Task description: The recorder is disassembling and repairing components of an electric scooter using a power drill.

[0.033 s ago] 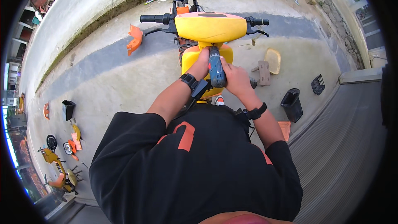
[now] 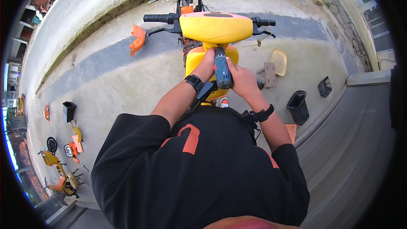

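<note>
Almost nothing has moved: left grip [image 2: 205, 65] of unclear state, right grip [image 2: 243, 79] clasping the drill [image 2: 222, 70], best held square to the yellow panel [image 2: 193, 60]

Free room leftward, yellow handlebar cover [image 2: 216, 29] close ahead

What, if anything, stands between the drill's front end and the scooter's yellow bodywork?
Nothing visible: the drill, in the right grip, points at the yellow bodywork; the left grip is beside its front end. Tip contact is unclear.
</note>
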Motion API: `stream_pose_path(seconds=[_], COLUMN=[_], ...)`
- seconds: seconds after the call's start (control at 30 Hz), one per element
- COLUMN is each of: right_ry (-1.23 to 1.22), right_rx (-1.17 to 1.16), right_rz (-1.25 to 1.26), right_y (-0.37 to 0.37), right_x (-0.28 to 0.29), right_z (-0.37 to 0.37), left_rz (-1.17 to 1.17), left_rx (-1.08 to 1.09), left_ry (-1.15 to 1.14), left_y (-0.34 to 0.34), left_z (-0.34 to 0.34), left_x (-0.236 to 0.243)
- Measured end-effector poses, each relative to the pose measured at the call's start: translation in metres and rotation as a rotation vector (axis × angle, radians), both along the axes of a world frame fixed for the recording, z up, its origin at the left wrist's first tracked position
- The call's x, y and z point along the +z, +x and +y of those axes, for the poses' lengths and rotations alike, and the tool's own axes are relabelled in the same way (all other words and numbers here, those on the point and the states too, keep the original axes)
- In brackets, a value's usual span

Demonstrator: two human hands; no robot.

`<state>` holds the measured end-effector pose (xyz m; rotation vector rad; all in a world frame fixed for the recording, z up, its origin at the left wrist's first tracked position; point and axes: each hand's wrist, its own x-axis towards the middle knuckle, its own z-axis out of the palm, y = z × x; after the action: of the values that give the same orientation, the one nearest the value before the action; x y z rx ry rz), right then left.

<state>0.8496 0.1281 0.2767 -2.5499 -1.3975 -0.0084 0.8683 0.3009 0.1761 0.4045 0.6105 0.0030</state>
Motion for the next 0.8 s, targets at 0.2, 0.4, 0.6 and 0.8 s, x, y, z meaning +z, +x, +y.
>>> stream_pose_path(seconds=[0.2,0.4,0.6,0.8], right_ry=[0.027,-0.216,-0.221,-0.216], right_rx=[0.039,0.115,0.149,0.135], right_rz=[0.043,-0.215,-0.237,-0.158], right_y=[0.006,0.003,0.008,0.013], right_x=[0.017,0.017,0.026,0.030], right_z=[0.003,0.005,0.009,0.011], left_rz=[-0.049,0.011,-0.080,-0.162], left_rx=[0.097,-0.001,0.024,0.072], left_ry=[-0.076,0.002,-0.073,-0.155], left_y=[0.009,-0.008,-0.002,0.010], left_z=[0.000,-0.007,-0.006,-0.004], left_x=[0.004,0.006,-0.002,-0.017])
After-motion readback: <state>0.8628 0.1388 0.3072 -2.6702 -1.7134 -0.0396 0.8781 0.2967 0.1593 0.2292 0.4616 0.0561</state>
